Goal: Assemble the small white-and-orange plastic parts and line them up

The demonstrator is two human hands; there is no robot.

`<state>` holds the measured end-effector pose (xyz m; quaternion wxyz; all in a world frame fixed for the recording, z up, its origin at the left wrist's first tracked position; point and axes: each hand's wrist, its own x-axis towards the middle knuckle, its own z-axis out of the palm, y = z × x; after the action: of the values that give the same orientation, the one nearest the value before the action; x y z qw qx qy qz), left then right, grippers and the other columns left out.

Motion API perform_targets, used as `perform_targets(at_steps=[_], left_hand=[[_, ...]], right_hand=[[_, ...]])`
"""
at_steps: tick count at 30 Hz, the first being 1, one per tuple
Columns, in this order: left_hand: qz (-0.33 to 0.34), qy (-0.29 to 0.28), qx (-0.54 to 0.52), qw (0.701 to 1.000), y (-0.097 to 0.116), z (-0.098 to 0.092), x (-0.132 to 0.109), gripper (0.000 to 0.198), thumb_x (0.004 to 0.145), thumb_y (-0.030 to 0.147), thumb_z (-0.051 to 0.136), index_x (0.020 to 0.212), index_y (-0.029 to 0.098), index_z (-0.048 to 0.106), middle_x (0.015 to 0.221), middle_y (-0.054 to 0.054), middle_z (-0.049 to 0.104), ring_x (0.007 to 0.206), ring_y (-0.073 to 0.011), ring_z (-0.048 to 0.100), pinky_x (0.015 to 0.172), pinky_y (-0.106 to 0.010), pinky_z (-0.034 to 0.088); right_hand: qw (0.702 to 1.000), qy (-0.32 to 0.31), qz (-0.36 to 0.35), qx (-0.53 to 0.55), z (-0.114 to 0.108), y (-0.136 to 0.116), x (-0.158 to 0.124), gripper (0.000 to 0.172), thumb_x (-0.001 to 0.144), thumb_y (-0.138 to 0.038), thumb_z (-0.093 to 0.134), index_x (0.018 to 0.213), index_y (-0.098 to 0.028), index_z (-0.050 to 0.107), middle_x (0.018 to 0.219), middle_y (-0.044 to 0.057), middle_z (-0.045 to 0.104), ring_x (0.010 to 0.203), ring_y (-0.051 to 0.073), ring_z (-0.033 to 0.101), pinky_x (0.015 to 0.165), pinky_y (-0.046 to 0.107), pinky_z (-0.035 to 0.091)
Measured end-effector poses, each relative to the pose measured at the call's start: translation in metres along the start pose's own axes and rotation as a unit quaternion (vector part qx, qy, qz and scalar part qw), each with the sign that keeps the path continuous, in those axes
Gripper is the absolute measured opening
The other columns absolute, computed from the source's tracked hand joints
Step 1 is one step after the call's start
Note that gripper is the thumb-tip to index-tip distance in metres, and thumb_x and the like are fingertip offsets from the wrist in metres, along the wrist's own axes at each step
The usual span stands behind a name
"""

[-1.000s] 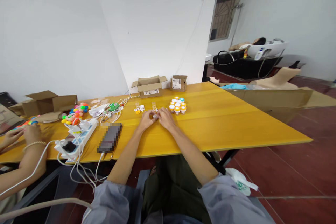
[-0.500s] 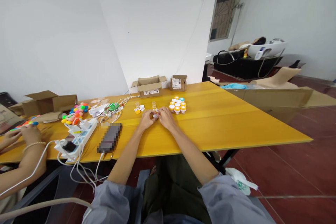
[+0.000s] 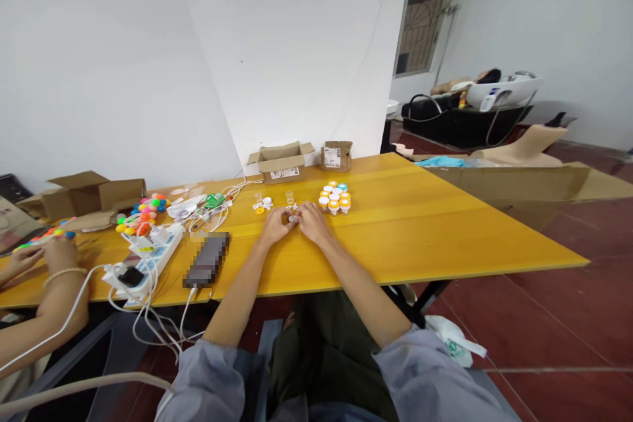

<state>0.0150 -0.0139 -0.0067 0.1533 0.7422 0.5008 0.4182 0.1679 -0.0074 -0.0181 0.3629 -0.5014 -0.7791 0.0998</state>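
Note:
My left hand [image 3: 275,227] and my right hand [image 3: 311,222] meet on the yellow table [image 3: 435,224], fingertips pinched together around one small jar [image 3: 293,217] with a pale lid. Which hand bears it is hard to tell; both touch it. Just right of my hands stands a cluster of small jars with orange, white and blue lids [image 3: 335,198]. Behind my fingers sit two clear little cups [image 3: 289,197] and some tiny white dice-like pieces [image 3: 264,205].
Two open cardboard boxes [image 3: 281,161] stand at the wall. A phone [image 3: 206,260], a power strip with cables [image 3: 143,257] and bright plastic balls [image 3: 145,210] lie left. Another person's hands [image 3: 54,254] work at the far left. The table's right corner overhangs the red floor.
My hands stay put around the small jar. The other person's hands at the far left have shifted slightly.

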Motion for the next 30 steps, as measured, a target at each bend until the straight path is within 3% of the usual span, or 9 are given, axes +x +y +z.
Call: perform_targets(at_steps=[13, 20, 30], left_hand=[[0.026, -0.039, 0.032, 0.998, -0.001, -0.004, 0.002, 0.005, 0.075, 0.025, 0.074, 0.072, 0.022, 0.072, 0.083, -0.002, 0.075, 0.087, -0.0209, 0.068, 0.092, -0.038, 0.052], [-0.012, -0.042, -0.042, 0.998, -0.005, -0.003, 0.003, 0.006, 0.069, 0.021, 0.077, 0.069, 0.02, 0.071, 0.081, -0.003, 0.075, 0.081, -0.0191, 0.068, 0.083, -0.033, 0.055], [-0.076, -0.07, -0.131, 0.986, -0.007, -0.005, 0.005, 0.014, 0.061, 0.022, 0.082, 0.063, 0.019, 0.069, 0.075, -0.002, 0.073, 0.078, -0.0181, 0.067, 0.084, -0.032, 0.053]], right_hand=[[0.998, 0.048, 0.017, -0.026, 0.006, 0.007, 0.002, 0.01, 0.091, -0.017, 0.056, 0.089, -0.023, 0.064, 0.103, 0.009, 0.063, 0.101, 0.026, 0.055, 0.092, 0.039, 0.044], [0.998, 0.052, 0.036, -0.03, 0.004, 0.005, 0.002, 0.013, 0.09, -0.015, 0.055, 0.089, -0.023, 0.065, 0.103, 0.011, 0.063, 0.103, 0.028, 0.055, 0.094, 0.042, 0.044], [0.998, 0.038, 0.025, -0.034, 0.01, 0.011, 0.003, 0.012, 0.089, -0.015, 0.056, 0.087, -0.023, 0.065, 0.102, 0.011, 0.062, 0.101, 0.027, 0.054, 0.092, 0.04, 0.043]])
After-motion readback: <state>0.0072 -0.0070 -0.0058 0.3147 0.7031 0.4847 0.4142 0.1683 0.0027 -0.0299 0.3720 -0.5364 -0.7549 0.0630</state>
